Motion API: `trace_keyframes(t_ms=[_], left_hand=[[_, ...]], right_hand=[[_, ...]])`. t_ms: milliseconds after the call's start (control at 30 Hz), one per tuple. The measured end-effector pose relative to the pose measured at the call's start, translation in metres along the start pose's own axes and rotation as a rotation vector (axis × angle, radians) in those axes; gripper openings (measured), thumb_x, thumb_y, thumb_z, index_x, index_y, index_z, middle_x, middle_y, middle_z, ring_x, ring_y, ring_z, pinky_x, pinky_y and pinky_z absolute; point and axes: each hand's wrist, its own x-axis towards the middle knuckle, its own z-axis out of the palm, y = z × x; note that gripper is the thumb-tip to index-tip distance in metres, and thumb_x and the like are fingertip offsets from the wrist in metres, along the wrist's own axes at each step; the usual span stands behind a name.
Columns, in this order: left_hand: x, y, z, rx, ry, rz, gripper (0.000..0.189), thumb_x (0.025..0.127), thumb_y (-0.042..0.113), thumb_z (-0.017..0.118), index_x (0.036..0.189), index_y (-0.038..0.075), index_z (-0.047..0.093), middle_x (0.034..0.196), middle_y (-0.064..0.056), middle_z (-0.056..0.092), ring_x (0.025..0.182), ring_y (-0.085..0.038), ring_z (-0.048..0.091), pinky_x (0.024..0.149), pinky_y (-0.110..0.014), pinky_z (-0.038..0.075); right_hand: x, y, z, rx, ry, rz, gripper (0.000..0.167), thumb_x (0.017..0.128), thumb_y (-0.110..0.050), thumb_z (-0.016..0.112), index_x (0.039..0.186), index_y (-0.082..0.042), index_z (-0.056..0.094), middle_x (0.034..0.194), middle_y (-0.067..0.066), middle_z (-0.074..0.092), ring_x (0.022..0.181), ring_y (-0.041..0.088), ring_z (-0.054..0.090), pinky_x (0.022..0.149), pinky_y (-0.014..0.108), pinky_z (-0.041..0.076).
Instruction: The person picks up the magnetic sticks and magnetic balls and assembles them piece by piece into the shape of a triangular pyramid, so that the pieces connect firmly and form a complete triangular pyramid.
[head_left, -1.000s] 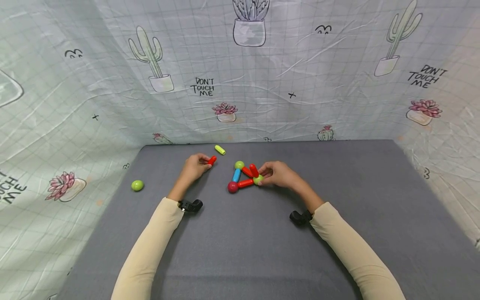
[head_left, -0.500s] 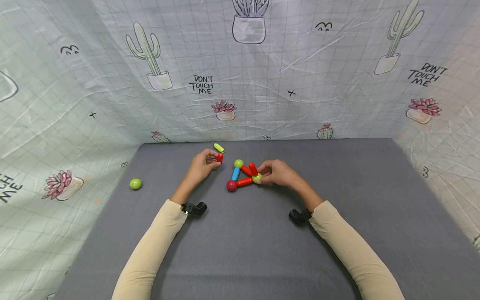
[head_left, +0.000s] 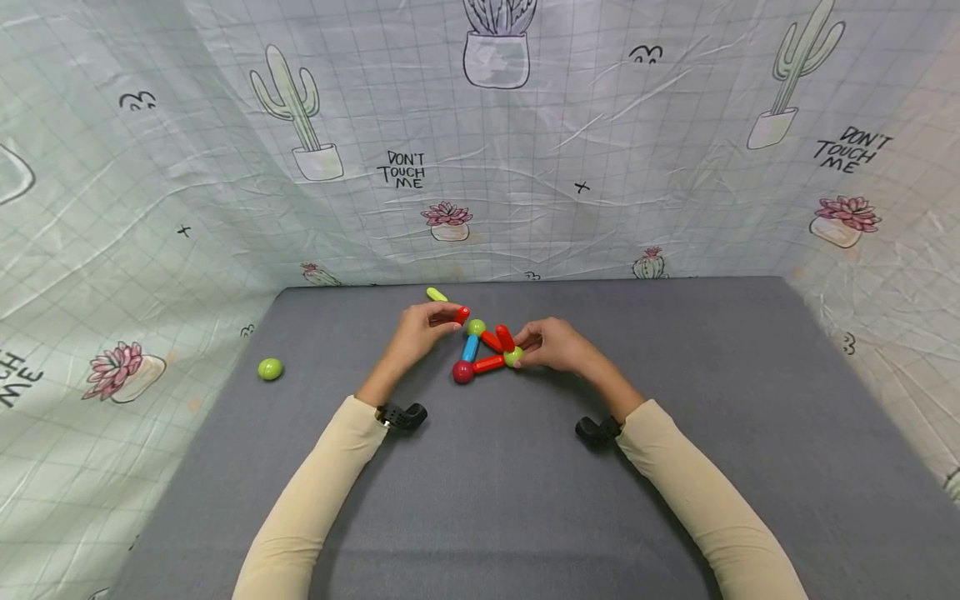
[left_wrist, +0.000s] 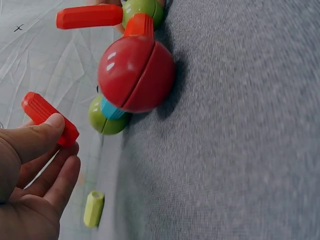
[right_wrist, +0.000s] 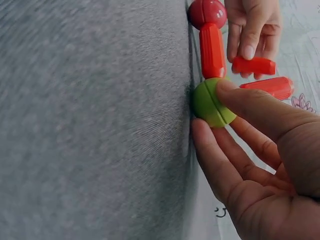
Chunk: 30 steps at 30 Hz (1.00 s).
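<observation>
On the grey table lies a triangle of balls and rods: a red ball, a far green ball and a right green ball, joined by a blue rod and two red rods. From the right green ball another red rod sticks up. My right hand pinches that green ball between thumb and fingers. My left hand holds a loose red rod between thumb and fingers, raised close by the far green ball.
A yellow-green rod lies near the table's back edge, just behind my left hand. At the far left sits a loose green ball. A printed cloth hangs behind the table.
My left hand has moved right with the red rod, from open table to beside the far green ball, and the rod has tilted upright. My right hand stays on its green ball.
</observation>
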Motion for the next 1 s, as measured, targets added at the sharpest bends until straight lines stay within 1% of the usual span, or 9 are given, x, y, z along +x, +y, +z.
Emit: trace_keyframes(t_ms=[133,233,333,533,700,1000], left_hand=[[0.002,-0.001,0.005,-0.011,-0.002,0.050,0.027,0.090,0.001,0.075,0.118,0.002,0.074,0.113,-0.012,0.075,0.100,-0.020,0.072,0.086,-0.030,0.058],[0.004,-0.001,0.008,-0.032,-0.006,0.079,0.026,0.090,0.002,0.075,0.116,0.002,0.075,0.111,-0.011,0.076,0.098,-0.018,0.073,0.086,-0.029,0.058],[0.007,-0.001,0.011,-0.049,-0.021,0.074,0.026,0.091,0.002,0.075,0.116,0.002,0.075,0.110,-0.012,0.076,0.099,-0.020,0.073,0.087,-0.031,0.058],[0.010,0.001,0.014,-0.039,-0.044,0.021,0.026,0.091,0.003,0.075,0.117,0.002,0.074,0.112,-0.013,0.075,0.102,-0.024,0.072,0.089,-0.035,0.058],[0.010,0.003,0.014,-0.041,-0.054,0.022,0.024,0.091,0.003,0.075,0.115,0.002,0.075,0.109,-0.013,0.076,0.096,-0.023,0.073,0.086,-0.033,0.058],[0.009,0.001,0.015,-0.041,-0.075,0.016,0.024,0.090,0.003,0.076,0.113,0.001,0.075,0.106,-0.013,0.076,0.098,-0.023,0.073,0.087,-0.032,0.058]], right_hand=[[0.002,-0.002,0.000,-0.045,0.001,-0.016,0.032,0.081,-0.009,0.086,0.110,-0.001,0.075,0.105,0.010,0.076,0.097,0.021,0.073,0.080,0.029,0.059],[0.004,-0.003,0.000,-0.071,0.004,-0.035,0.032,0.080,-0.011,0.086,0.109,-0.001,0.076,0.102,0.009,0.077,0.094,0.019,0.074,0.077,0.028,0.059],[0.005,-0.004,0.000,-0.075,0.006,-0.030,0.031,0.080,-0.011,0.087,0.108,-0.001,0.077,0.101,0.009,0.078,0.092,0.019,0.074,0.075,0.028,0.059],[0.005,-0.007,0.000,-0.076,-0.006,-0.021,0.031,0.081,-0.012,0.086,0.108,0.000,0.077,0.102,0.010,0.078,0.094,0.020,0.074,0.075,0.029,0.059],[0.006,-0.008,0.000,-0.068,-0.008,-0.011,0.030,0.081,-0.011,0.086,0.108,-0.001,0.077,0.101,0.009,0.078,0.094,0.019,0.074,0.075,0.028,0.059],[0.005,-0.008,-0.001,-0.061,-0.013,-0.006,0.031,0.081,-0.011,0.086,0.109,0.000,0.077,0.102,0.010,0.077,0.095,0.020,0.074,0.076,0.028,0.059]])
